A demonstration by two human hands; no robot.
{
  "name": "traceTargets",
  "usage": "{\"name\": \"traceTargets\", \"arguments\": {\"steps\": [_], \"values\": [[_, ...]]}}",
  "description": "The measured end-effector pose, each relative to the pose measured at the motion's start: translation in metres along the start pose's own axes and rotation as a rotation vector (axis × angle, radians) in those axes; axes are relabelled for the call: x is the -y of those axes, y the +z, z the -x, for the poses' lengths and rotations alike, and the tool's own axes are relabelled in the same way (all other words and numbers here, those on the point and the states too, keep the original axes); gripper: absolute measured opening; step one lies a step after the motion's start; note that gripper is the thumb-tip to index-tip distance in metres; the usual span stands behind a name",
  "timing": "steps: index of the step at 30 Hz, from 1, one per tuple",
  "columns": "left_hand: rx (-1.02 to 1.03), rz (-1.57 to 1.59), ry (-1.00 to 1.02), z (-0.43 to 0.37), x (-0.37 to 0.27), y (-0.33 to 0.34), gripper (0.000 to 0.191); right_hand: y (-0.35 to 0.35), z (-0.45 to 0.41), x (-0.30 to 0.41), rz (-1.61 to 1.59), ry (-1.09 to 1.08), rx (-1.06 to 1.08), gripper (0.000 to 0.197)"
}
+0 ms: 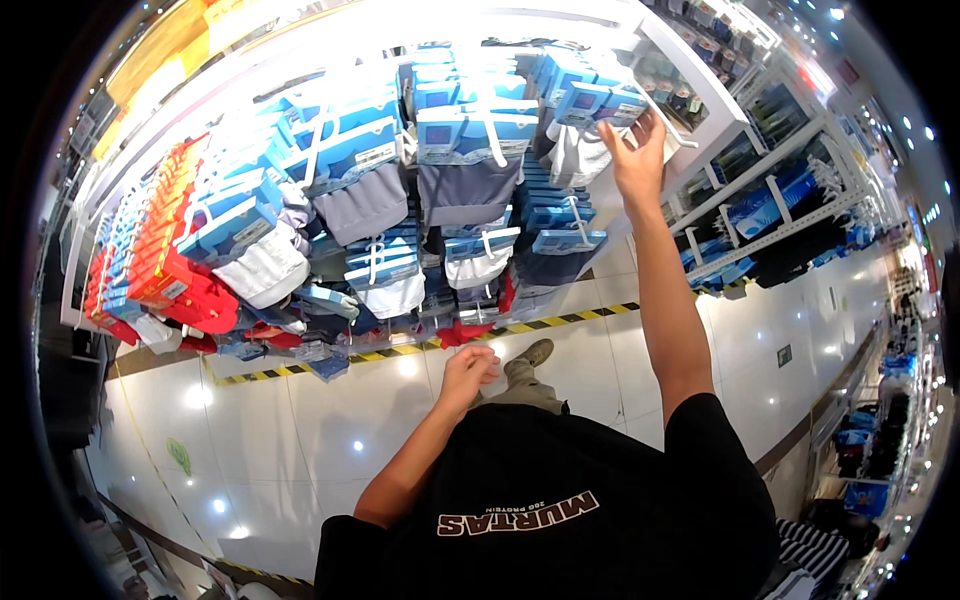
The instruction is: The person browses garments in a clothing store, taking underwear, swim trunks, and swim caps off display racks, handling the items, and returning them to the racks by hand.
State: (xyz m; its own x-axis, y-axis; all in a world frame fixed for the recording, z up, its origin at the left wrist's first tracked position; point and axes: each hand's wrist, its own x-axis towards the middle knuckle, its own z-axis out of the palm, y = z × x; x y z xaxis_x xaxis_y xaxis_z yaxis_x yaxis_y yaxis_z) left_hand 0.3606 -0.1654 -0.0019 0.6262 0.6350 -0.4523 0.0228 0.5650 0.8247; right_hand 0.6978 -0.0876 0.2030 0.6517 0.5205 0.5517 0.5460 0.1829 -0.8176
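Note:
My right hand (637,154) reaches up to the rack's right end, its fingers at the lower right corner of a blue cardboard header (600,103). White textured fabric (579,156) hangs below that card, left of my wrist. Whether the fingers grip the card or only touch it, I cannot tell. Near my waist, my left hand (469,371) is raised with its fingers loosely curled; no item shows in it. In front of me, more blue-carded packs with grey garments (469,193) hang on white hooks.
Red-carded packs (161,262) crowd the rack's left end. Yellow-and-black tape (555,322) runs along the tiled floor below the rack, near my shoe (537,352). A white metal shelf frame (772,217) with blue packs stands at the right.

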Motion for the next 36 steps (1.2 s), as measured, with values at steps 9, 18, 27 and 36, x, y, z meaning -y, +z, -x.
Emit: {"name": "traceTargets", "arguments": {"steps": [9,18,27,36], "values": [[-0.111,0.047,0.017,0.004,0.005,-0.014,0.018,-0.028,0.005,-0.002,-0.364,0.303,0.111,0.03],[0.123,0.037,0.103,0.003,-0.018,0.015,0.026,-0.104,0.083,0.08,-0.634,0.263,-0.091,0.033],[0.386,-0.194,0.306,0.0,-0.052,0.075,0.058,-0.066,0.176,0.057,-0.687,0.606,-0.038,0.053],[0.034,0.336,0.231,0.012,-0.066,0.057,0.028,-0.051,0.236,0.021,-0.265,0.643,0.314,0.013]]}}
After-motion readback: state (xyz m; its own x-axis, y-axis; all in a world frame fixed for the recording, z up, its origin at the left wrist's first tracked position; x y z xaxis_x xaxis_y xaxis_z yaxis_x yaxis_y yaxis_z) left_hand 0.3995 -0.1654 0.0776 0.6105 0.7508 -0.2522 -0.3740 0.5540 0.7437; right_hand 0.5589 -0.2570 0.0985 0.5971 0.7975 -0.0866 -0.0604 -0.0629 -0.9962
